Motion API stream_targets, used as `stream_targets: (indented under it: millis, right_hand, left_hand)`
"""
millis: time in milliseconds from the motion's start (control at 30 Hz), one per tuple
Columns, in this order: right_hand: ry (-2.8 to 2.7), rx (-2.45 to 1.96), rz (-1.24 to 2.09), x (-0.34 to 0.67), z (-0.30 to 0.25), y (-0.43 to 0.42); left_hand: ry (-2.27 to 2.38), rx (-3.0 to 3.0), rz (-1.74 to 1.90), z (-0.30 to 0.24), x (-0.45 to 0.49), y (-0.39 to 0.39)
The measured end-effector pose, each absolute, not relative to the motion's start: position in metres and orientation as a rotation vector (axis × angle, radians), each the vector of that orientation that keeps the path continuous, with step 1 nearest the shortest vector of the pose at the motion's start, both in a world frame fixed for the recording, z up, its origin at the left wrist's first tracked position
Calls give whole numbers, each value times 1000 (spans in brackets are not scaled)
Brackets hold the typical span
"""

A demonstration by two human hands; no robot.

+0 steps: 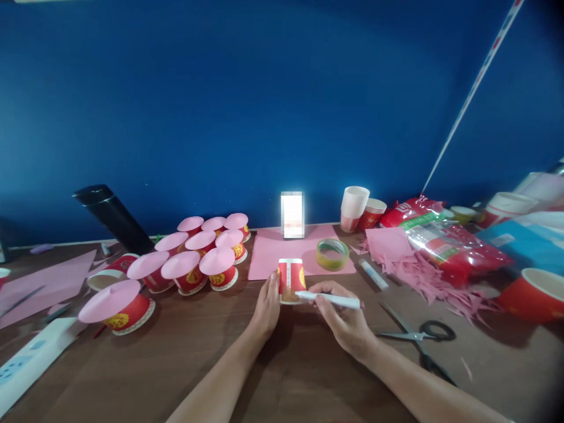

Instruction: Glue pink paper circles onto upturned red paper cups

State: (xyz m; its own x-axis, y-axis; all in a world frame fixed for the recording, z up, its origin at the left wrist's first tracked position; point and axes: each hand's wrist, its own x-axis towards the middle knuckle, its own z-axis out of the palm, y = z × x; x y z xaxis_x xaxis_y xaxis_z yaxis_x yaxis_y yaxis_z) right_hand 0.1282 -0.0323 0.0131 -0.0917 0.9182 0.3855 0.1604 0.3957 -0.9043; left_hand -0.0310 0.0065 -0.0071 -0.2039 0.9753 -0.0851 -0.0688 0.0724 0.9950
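Note:
My left hand (266,306) is closed around the left side of a red paper cup (289,271), which stands upside down on the table in front of me. Gold print and a white strip show on its wall. In my right hand (346,322) is a white pen-like stick (337,300), perhaps a marker, its tip at the lower right of the cup's wall. The fingers hide part of the stick. Behind the cup lies a pink paper sheet (273,249) with a roll of tape (332,255) on it.
To the left stand several upturned cups topped with pink paper discs (217,260), a black flask (117,217) and a white power strip (37,358). Scissors (412,336), a glue stick (373,275), pink scraps (434,291), a red plastic packet (445,241) and stacked cups (354,207) are on the right.

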Motion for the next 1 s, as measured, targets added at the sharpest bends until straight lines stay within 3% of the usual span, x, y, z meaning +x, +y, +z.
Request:
stream_targets:
  millis: [1000]
  right_hand:
    - [-1516,-989,841,130,11,-30]
  left_hand:
    - [1458,1256,1232,-4,-34,4]
